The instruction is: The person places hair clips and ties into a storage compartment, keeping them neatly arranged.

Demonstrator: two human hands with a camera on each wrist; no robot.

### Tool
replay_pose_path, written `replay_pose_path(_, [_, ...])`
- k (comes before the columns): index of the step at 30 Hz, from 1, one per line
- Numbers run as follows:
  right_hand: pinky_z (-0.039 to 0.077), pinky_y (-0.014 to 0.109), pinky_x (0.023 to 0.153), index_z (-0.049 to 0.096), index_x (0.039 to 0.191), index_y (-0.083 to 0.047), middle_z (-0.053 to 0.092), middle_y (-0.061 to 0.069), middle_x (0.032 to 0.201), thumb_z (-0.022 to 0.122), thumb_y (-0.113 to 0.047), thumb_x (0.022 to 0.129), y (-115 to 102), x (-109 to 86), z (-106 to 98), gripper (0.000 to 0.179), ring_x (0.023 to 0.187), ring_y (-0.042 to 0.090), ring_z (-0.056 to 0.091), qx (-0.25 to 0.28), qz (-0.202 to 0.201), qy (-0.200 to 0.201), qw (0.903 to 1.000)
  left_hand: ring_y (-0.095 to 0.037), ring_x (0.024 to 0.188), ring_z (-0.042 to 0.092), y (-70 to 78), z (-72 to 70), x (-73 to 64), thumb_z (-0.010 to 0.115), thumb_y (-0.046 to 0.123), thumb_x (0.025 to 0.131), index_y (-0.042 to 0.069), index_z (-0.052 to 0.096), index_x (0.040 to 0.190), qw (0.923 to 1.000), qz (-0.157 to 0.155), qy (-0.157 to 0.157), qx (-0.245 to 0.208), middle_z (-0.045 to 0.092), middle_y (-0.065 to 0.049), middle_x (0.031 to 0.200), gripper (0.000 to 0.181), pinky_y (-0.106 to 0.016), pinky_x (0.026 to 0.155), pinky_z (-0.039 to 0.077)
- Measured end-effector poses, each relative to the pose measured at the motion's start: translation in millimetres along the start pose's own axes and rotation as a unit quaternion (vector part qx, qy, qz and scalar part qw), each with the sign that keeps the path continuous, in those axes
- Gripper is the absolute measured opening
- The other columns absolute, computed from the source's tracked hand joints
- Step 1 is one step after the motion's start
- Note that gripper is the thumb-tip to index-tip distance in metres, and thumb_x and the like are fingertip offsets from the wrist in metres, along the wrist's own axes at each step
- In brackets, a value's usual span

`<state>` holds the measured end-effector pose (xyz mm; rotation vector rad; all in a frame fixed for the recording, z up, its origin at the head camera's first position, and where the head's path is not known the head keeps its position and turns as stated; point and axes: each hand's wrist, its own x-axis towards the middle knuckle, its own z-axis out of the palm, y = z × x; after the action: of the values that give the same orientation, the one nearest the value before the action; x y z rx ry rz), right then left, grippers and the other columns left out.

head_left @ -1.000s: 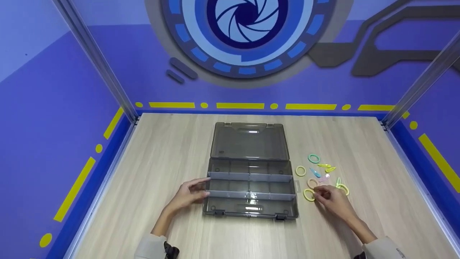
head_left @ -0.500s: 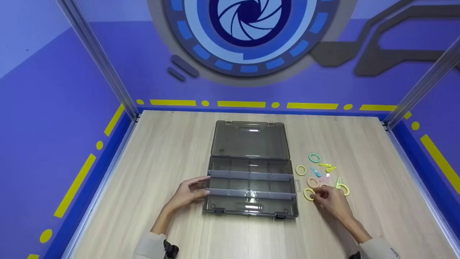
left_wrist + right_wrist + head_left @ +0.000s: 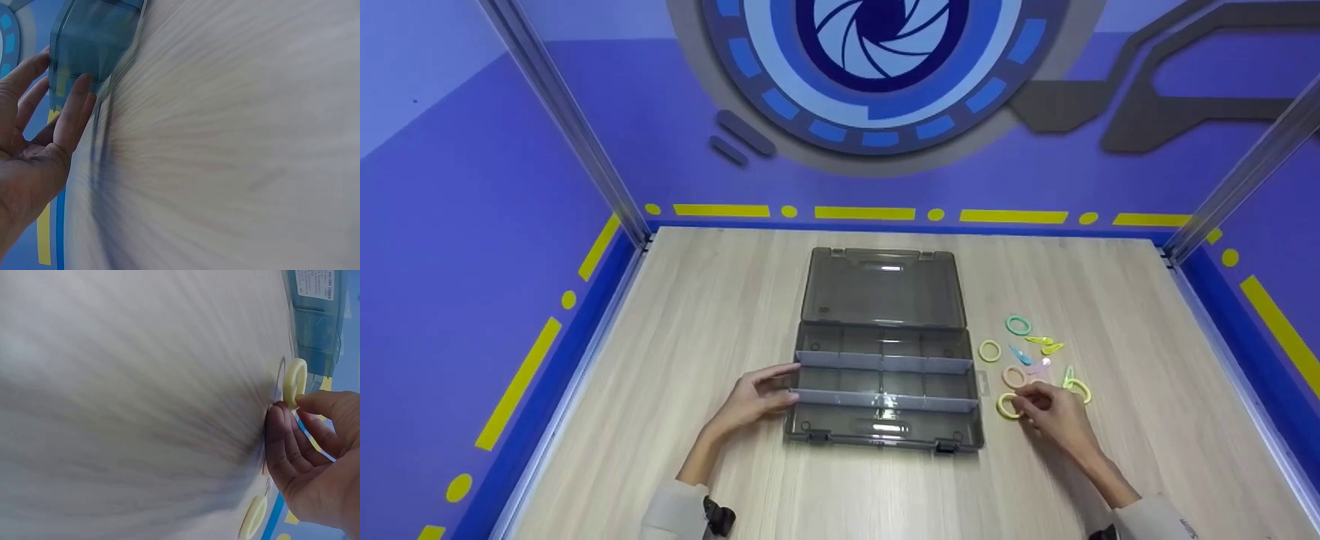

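Note:
A grey see-through compartment box (image 3: 840, 424) lies open in the head view, its lid (image 3: 885, 289) laid back. My left hand (image 3: 750, 401) rests its fingertips against the box's left side; the left wrist view shows these fingers nearly straight. Beside the box's right side, my right hand (image 3: 1063, 421) pinches a yellow hair tie (image 3: 295, 379) between thumb and fingers. In the right wrist view, the tie stands tilted up at the tabletop. Close by lie a peach hair tie (image 3: 1014, 376) and a pink hair clip (image 3: 1041, 366). The right fingers may hide other small pieces.
Farther back lie a green hair tie (image 3: 1018, 325), a pale yellow tie (image 3: 990, 351), a blue clip (image 3: 1020, 355) and yellow clips (image 3: 1051, 349). Right of the hand are another yellow tie (image 3: 1081, 391) and a green clip (image 3: 1069, 376). Blue walls (image 3: 585, 135) enclose the table (image 3: 697, 300).
My right hand stays on the yellow hair tie, with the tie shifting only slightly. The left hand keeps its place at the box. The head view has tilted a little.

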<state>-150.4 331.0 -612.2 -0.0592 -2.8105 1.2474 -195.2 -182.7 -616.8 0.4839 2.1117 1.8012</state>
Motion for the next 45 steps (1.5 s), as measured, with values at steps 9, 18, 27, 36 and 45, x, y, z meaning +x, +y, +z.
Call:
replay_pose_path(9, [0.058, 0.022, 0.063, 0.074, 0.107, 0.004, 0.077, 0.018, 0.095, 0.073, -0.007, 0.094, -2.9, 3.0, -12.4, 0.017, 0.075, 0.007, 0.069, 0.074, 0.061, -0.021, 0.9952, -0.047, 0.127, 0.058, 5.2, 5.1, 0.0, 0.072, 0.01, 0.095, -0.003, 0.05, 0.147, 0.9999, -0.005, 0.011, 0.01, 0.047, -0.03, 0.151, 0.058, -0.026, 0.088, 0.058])
replay_pose_path(18, [0.061, 0.026, 0.07, 0.07, 0.116, 0.009, 0.077, 0.002, 0.096, 0.075, -0.014, 0.094, -17.4, 14.0, -30.0, 0.032, 0.079, 0.001, 0.07, 0.149, 0.092, -0.037, 0.9838, -0.043, 0.121, 0.062, 8.8, 8.9, -3.3, 0.075, 0.011, 0.093, -0.002, 0.054, 0.144, 0.9987, -0.018, 0.033, 0.034, 0.056, -0.03, 0.141, 0.057, -0.026, 0.084, 0.059])
replay_pose_path(27, [0.062, 0.031, 0.073, 0.067, 0.118, 0.013, 0.076, 0.007, 0.097, 0.073, -0.01, 0.095, -48.1, 32.8, -32.5, 0.034, 0.081, 0.006, 0.071, 0.187, 0.058, -0.07, 0.9782, -0.045, 0.118, 0.064, 7.2, 11.4, -7.8, 0.076, 0.01, 0.092, -0.004, 0.054, 0.143, 0.9989, -0.015, 0.031, 0.031, 0.057, -0.033, 0.138, 0.057, -0.029, 0.082, 0.061])
replay_pose_path(36, [0.06, 0.024, 0.07, 0.069, 0.116, 0.012, 0.075, 0.015, 0.103, 0.073, -0.009, 0.095, -74.1, 57.9, -19.1, 0.03, 0.08, 0.005, 0.07, 0.177, 0.022, -0.081, 0.9807, -0.046, 0.122, 0.062, 7.4, 11.1, -7.0, 0.074, 0.011, 0.094, -0.004, 0.053, 0.144, 0.9992, -0.008, 0.026, 0.028, 0.054, -0.032, 0.143, 0.057, -0.032, 0.084, 0.061])
replay_pose_path(45, [0.062, 0.03, 0.071, 0.07, 0.112, 0.012, 0.075, 0.017, 0.098, 0.071, -0.007, 0.095, -96.2, 81.9, 1.5, 0.026, 0.077, 0.009, 0.07, 0.173, 0.01, -0.085, 0.9811, -0.044, 0.122, 0.062, 9.5, 11.2, -5.4, 0.073, 0.013, 0.094, -0.001, 0.053, 0.145, 0.9992, -0.02, 0.025, 0.024, 0.052, -0.03, 0.145, 0.056, -0.035, 0.084, 0.061])
